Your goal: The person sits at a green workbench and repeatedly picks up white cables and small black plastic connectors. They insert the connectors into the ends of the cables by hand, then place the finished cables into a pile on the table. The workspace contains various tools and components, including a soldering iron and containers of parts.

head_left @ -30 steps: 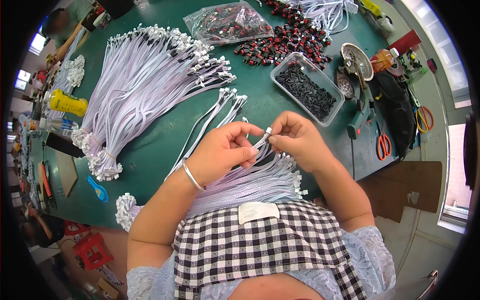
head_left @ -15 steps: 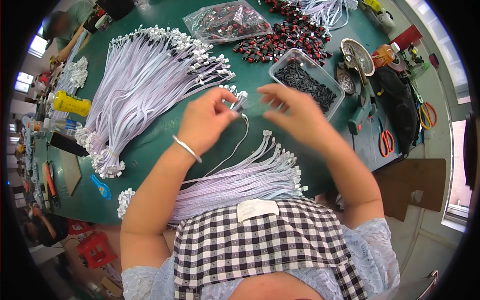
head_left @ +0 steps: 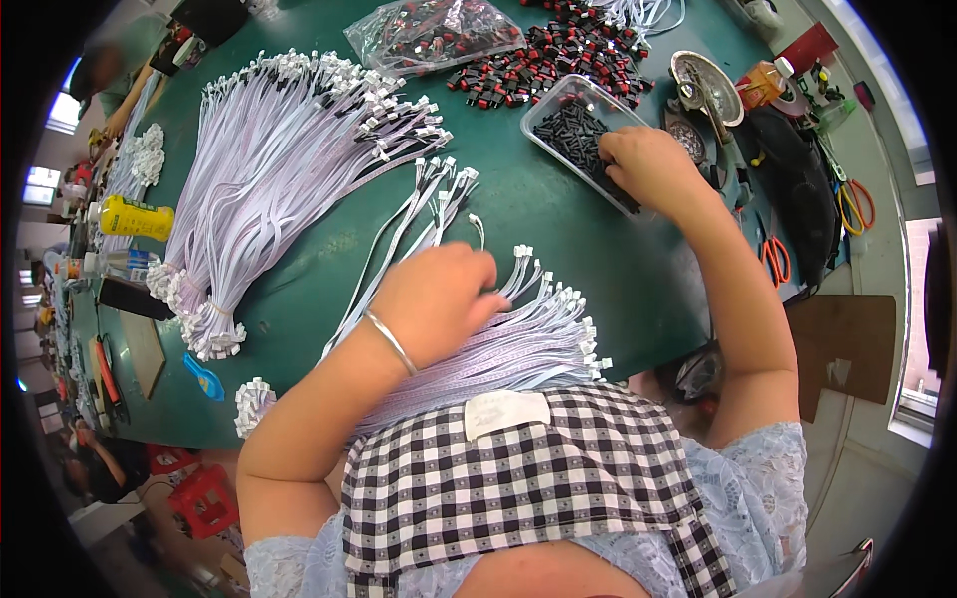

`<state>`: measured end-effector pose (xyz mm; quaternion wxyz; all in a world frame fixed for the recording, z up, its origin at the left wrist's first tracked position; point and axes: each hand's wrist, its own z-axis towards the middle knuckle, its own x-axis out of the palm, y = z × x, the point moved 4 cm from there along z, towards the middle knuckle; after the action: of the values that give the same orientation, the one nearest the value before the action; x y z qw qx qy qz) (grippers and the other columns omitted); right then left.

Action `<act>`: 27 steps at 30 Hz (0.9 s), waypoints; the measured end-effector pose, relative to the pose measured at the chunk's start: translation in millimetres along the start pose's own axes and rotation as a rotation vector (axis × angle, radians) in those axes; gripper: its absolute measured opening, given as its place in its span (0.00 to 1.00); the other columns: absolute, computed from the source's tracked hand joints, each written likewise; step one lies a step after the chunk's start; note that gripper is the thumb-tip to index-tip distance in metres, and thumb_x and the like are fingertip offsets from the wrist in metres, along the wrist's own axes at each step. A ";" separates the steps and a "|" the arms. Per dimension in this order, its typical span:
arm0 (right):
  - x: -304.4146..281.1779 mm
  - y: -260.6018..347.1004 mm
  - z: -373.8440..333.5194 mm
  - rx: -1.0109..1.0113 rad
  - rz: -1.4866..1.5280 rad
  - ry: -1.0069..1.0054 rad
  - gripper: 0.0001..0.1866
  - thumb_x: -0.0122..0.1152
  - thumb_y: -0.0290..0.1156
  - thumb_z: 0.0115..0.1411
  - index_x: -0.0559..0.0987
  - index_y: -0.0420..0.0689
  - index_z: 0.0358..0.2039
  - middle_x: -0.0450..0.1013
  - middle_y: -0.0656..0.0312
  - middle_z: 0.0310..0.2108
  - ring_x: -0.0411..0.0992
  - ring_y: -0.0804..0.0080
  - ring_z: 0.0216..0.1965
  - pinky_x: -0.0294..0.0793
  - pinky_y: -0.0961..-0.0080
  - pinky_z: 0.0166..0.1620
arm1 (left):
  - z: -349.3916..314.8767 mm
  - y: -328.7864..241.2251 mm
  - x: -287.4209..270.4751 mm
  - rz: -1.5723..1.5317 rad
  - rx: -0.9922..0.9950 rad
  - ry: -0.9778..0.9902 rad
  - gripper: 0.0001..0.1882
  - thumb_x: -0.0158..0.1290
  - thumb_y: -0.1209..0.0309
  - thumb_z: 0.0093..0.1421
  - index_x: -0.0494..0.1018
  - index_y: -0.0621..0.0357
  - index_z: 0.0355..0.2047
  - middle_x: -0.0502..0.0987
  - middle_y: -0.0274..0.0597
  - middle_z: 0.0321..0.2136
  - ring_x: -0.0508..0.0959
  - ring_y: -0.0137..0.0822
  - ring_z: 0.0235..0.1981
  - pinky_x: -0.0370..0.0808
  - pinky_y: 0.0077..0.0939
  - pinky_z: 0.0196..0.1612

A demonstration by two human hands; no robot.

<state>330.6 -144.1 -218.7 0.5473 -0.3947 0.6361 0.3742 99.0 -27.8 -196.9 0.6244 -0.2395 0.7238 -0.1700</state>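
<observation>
Right hand point(head_left: 653, 169) deep in the clear plastic tray point(head_left: 558, 105) of small black connectors point(head_left: 573, 125), fingers curled down among them. Can't tell if anything is actually pinched, fingertips buried. Tray sitting right under and just left of those fingers, long side running away up-left.

Left hand point(head_left: 439, 299) loosely closed on top of the near bundle of white ribbon cables point(head_left: 518, 344), fingers folded onto the strands, maybe pinning 1 or 2 down, hard to say which. Bundle lying across, from under the fingers out to the right, plug ends fanned just past the fingertips. A few loose cables point(head_left: 429, 204) heading up and away from the knuckles.

So: right hand nearer the connectors, left hand nearer the cables, the 2 well apart with bare green table point(head_left: 578, 259) between.

Further from the fingers: a big fan of the same white cables point(head_left: 279, 159) up-left, red and black parts point(head_left: 558, 55) piled beyond the tray, a clear bag point(head_left: 429, 30) of more, orange-handled scissors point(head_left: 773, 259) off to the right, a yellow bottle point(head_left: 135, 219) far left. Busy workshop, checked apron point(head_left: 518, 488) at the bottom.
</observation>
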 end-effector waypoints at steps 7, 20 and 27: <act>1.1 -4.3 0.8 -0.069 0.133 -0.069 0.06 0.50 0.21 0.49 0.75 0.42 0.27 0.72 0.54 0.30 0.71 0.54 0.37 0.71 0.62 0.39 | 0.8 10.5 13.4 -0.157 -0.037 0.105 0.08 0.57 0.69 0.51 0.73 0.60 0.30 0.75 0.43 0.27 0.75 0.39 0.28 0.72 0.30 0.33; -15.9 -4.7 -3.8 -0.067 0.268 -0.234 0.07 0.50 0.21 0.51 0.74 0.39 0.31 0.69 0.52 0.31 0.70 0.52 0.37 0.69 0.63 0.42 | 6.2 14.1 10.5 -0.892 -0.228 0.219 0.12 0.53 0.77 0.54 0.69 0.63 0.40 0.73 0.33 0.28 0.71 0.20 0.29 0.69 0.16 0.33; -12.6 -6.7 1.5 -0.060 0.310 -0.249 0.03 0.51 0.20 0.47 0.69 0.37 0.25 0.68 0.51 0.26 0.68 0.51 0.32 0.68 0.62 0.37 | 9.6 13.1 8.4 -1.268 -0.270 0.146 0.10 0.50 0.79 0.55 0.68 0.62 0.39 0.72 0.34 0.31 0.72 0.22 0.31 0.70 0.17 0.37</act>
<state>338.4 -144.4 -206.7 0.5456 -0.2591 0.6053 0.5185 105.8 -21.2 -212.5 0.3166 -0.6844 0.4976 -0.4287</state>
